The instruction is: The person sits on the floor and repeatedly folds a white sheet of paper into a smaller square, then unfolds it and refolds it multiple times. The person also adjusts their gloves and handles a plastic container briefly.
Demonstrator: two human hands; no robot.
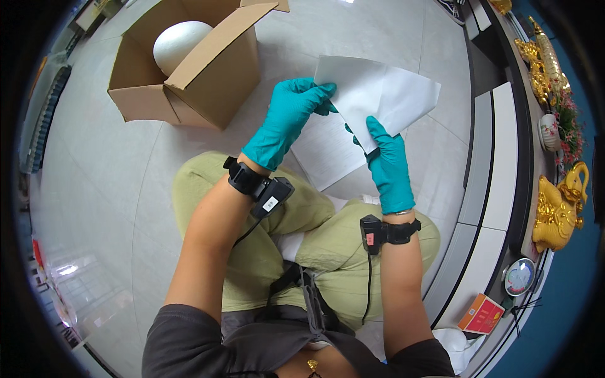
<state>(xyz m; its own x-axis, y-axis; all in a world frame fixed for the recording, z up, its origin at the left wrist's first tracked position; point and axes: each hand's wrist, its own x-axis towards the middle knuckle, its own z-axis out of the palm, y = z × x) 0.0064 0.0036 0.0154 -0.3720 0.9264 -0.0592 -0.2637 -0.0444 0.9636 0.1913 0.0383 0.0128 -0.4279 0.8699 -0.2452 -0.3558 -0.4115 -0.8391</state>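
A white sheet of paper [378, 90], creased and slightly curled, is held up in front of me. My left hand [298, 113], in a teal rubber glove, pinches its left edge between thumb and fingers. Lower down, my right hand [385, 160], gloved the same way, grips the bottom corner with the thumb on top; its other fingers are mostly hidden behind the paper. Beneath, on the floor by my crossed legs, lies a printed sheet [326, 156], partly covered by the raised paper and my hands. Each wrist wears a black strapped device with a cable.
An opened cardboard box [222, 80] holding a white rounded object [182, 45] stands on the tiled floor, upper left. Along the right runs a low cabinet [491, 189] bearing a golden elephant figure [555, 215], a flower pot [549, 132], a round dial gauge [519, 277] and a red-orange box [482, 314].
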